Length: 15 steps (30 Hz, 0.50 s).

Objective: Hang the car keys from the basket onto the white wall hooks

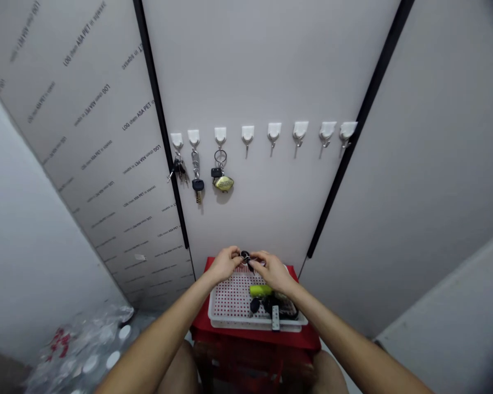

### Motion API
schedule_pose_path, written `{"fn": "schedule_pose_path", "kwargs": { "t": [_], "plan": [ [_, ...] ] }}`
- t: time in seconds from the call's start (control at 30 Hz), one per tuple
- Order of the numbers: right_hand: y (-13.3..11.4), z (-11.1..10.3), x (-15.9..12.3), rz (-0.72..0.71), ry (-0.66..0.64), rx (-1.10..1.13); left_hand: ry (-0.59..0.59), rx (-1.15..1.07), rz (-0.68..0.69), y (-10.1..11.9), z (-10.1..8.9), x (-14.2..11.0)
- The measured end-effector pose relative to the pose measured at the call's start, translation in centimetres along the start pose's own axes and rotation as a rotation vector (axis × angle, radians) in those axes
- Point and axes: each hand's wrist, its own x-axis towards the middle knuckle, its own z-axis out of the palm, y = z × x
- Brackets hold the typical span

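Between my two hands, above the far part of a white perforated basket, is a bunch of keys on a ring. My left hand pinches the ring from the left. From the right, my right hand grips the dark part of the same bunch. In the basket's right half lie a yellow-green object, a dark key fob, other dark items partly hidden by my right hand and forearm, and a pale tag-like piece over the near rim.
White hooks run in a row along the cabinet door. Key bunches, a key on a chain and keys with a gold charm hang from the three leftmost. Red cloth lies beneath the basket. Wrapped bottles stand at lower left.
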Motion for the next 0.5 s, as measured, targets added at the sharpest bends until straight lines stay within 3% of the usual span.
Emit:
{"fn": "schedule_pose_path", "kwargs": {
  "t": [0.13, 0.23, 0.3, 0.4, 0.47, 0.5],
  "plan": [
    [-0.2, 0.0, 0.7, 0.080, -0.013, 0.112, 0.020, 0.148, 0.107, 0.4, -0.5, -0.2],
    [-0.2, -0.5, 1.3, 0.145, 0.039, 0.138, 0.155, 0.330, 0.189, 1.5, -1.1, -0.3],
    [-0.7, -1.4, 1.8, 0.155, 0.073, 0.208, 0.285, 0.383, 0.258, 3.5, -1.4, -0.9],
    [-2.4, -3.5, 2.9, 0.141, 0.121, 0.317, 0.403, 0.282, 0.443, 7.8, -1.8, -3.5],
    [-4.1, -5.2, 4.0, 0.102, 0.153, 0.357, 0.351, 0.154, 0.534, 10.2, -2.1, -6.8],
    [-5.0, -6.1, 4.6, 0.080, 0.176, 0.370, 0.325, 0.073, 0.513, 10.9, -2.4, -8.6]
  ]
}}
